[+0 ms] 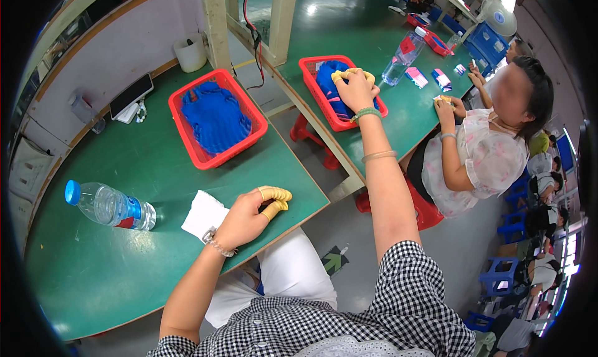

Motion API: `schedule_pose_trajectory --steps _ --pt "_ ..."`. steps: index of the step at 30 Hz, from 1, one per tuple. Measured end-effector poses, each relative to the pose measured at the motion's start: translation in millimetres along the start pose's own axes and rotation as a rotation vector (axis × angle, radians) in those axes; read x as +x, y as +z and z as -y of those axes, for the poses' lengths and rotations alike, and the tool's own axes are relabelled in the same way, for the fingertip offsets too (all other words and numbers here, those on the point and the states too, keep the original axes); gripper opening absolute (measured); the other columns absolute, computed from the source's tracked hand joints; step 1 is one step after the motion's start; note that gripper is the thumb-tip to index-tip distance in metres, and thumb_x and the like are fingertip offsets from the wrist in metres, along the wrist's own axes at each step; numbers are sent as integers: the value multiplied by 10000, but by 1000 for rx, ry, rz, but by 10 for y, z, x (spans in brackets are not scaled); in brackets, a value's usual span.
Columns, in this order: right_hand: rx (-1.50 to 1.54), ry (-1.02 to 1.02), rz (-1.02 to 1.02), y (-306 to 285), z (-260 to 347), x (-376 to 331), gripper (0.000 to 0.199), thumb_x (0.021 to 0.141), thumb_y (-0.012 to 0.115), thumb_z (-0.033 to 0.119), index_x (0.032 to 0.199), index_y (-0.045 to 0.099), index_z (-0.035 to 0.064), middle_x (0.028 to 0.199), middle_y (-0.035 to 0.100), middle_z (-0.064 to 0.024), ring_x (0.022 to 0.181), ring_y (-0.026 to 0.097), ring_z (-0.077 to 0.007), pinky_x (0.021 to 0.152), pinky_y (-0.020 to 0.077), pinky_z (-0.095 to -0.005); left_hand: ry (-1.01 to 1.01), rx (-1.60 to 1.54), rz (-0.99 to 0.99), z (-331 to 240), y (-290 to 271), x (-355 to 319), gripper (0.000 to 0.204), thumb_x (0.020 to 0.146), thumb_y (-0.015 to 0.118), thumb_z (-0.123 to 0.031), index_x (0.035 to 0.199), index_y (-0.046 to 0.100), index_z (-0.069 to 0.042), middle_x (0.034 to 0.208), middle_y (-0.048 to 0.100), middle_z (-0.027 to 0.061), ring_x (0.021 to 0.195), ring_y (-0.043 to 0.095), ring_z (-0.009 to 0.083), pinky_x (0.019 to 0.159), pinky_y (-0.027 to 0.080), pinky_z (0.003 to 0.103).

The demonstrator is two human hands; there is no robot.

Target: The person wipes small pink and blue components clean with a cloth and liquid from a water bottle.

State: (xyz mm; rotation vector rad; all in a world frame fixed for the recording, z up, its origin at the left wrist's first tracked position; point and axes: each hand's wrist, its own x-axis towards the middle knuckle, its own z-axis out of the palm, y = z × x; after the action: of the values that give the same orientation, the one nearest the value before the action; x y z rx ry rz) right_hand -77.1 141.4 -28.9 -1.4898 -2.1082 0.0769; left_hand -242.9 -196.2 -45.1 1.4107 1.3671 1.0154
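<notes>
My left hand (249, 215) rests near the front edge of the green table, yellow finger cots on its fingers. Its fingers curl toward the thumb; whatever lies between them, if anything, is hidden. Beside the wrist is a folded white tissue (204, 212). My right arm stretches across to a second green table, where my right hand (356, 90) is over a red basket (342, 121) of blue pieces (328, 76). The yellow-covered fingers there are bent, and what they grip cannot be made out. Another red basket (219, 161), filled with dark blue ribbed pieces (218, 120), stands beyond my left hand.
A blue-capped water bottle (112, 206) stands at left, a phone (132, 96) and white cup (189, 53) behind. A gap separates the tables. Across it are a clear bottle (402, 58), small pink-and-blue packs (416, 77) and a seated co-worker (476, 148) on a red stool.
</notes>
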Motion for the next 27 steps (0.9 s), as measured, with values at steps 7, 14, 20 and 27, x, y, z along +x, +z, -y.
schedule_pose_trajectory --steps 7,14,20,27 --pt "14 4 12 -6 16 -3 363 912 625 442 1099 782 174 1331 592 -58 1336 426 -320 1090 245 -532 9 39 -3 18 -2 0 217 975 627 -43 1174 692 17 1151 697 95 1015 681 165 919 541 297" --pt "13 6 10 -8 2 -1 361 909 627 438 1106 780 177 1338 588 -59 1323 447 -315 1092 243 -530 -14 -3 -3 -13 5 2 215 976 627 -45 1169 693 22 1161 694 100 1013 680 166 919 542 298" --pt "4 22 6 -32 53 -20 361 912 629 441 1102 783 175 1344 590 -61 1324 446 -317 1092 245 -521 -5 -19 -1 -11 0 0 211 980 623 -47 1165 692 26 1156 692 100 1011 678 167 919 540 297" --pt "-3 16 6 -26 32 -14 364 913 630 450 1110 784 185 1334 603 -58 1329 435 -330 1092 245 -510 -10 -10 -3 -15 8 2 211 983 620 -45 1166 691 31 1149 688 100 1005 676 168 915 540 294"
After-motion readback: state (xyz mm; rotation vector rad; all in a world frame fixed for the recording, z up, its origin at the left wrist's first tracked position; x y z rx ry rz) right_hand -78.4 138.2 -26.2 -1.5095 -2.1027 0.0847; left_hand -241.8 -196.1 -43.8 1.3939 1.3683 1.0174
